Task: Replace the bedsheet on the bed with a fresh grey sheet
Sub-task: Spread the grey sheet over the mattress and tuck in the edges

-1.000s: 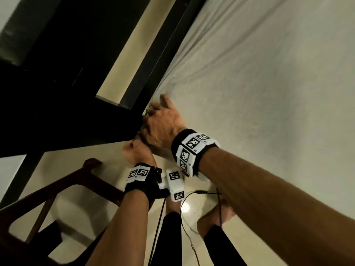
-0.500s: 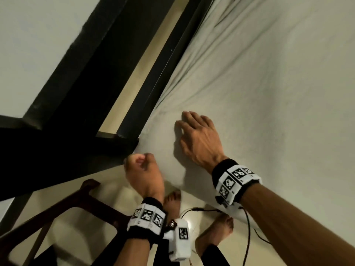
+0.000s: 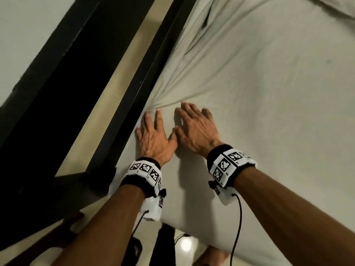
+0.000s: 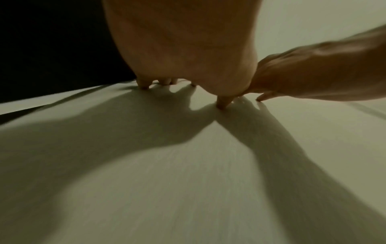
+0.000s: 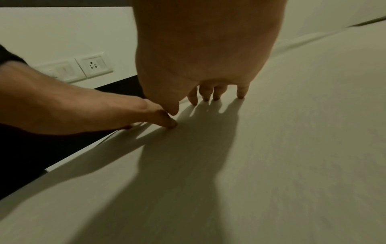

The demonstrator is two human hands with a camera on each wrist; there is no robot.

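Note:
The grey sheet (image 3: 269, 96) covers the mattress and fills most of the head view. Both hands lie flat on it side by side near the bed's left edge. My left hand (image 3: 153, 131) has its straight fingers spread, fingertips at the sheet's edge where wrinkles fan out. My right hand (image 3: 194, 125) presses the sheet just to the right, thumbs almost touching. In the left wrist view the left fingertips (image 4: 144, 85) press into the sheet (image 4: 188, 181). In the right wrist view the right fingertips (image 5: 217, 95) rest on the sheet (image 5: 271, 165).
A black bed frame rail (image 3: 142, 89) runs along the mattress's left side, with a dark gap and pale wall (image 3: 28, 25) beyond. A wooden chair (image 3: 63, 239) stands at lower left. Bare feet (image 3: 211, 256) are on the floor. A wall socket (image 5: 94, 65) shows.
Both hands left the mattress corner by the frame and moved up onto the sheet. The left fist opened flat; the right hand slid forward. The view tilted further over the bed.

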